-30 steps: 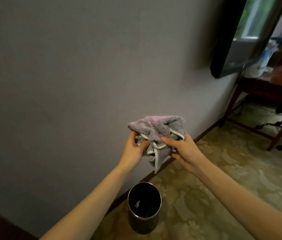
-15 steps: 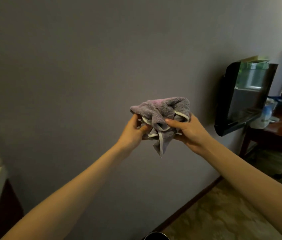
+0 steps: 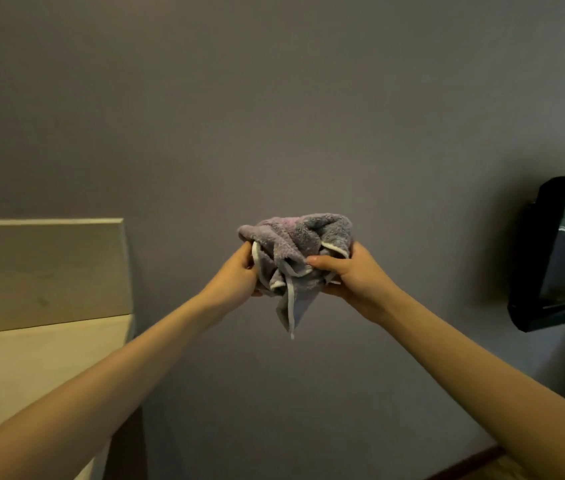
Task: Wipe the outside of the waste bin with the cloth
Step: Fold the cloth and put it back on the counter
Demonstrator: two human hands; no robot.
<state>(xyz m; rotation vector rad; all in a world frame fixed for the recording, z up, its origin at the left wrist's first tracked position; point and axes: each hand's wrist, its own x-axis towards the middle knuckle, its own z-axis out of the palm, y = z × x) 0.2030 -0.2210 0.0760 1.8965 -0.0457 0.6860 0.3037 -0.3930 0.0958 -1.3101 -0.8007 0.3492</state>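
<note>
Head view, arms outstretched toward a plain grey wall (image 3: 274,98).

Cloth (image 3: 300,252): grey-purple terry with pale edging, bunched into a loose wad, held up in the air in front of the wall at the centre of the frame. One corner hangs down below the bundle, ending in a pale trim tip.

Left hand (image 3: 239,275): closed on the left side of the cloth, fingers curled into the folds; fingertips hidden by the fabric.

Right hand (image 3: 352,275): closed on the right side of the cloth, thumb pressed across the near face of the bundle, remaining fingers wrapped behind it and out of sight.

Both hands touch the cloth and sit close together, the wad between them.

Waste bin: not in frame, so its position cannot be told.

Surroundings: pale surface (image 3: 31,368) at near left with a raised back panel (image 3: 42,271) against the wall. Dark screen (image 3: 558,254) at far right, tilted, with a reflection in its glass. A strip of dark skirting (image 3: 464,465) shows at bottom right.
</note>
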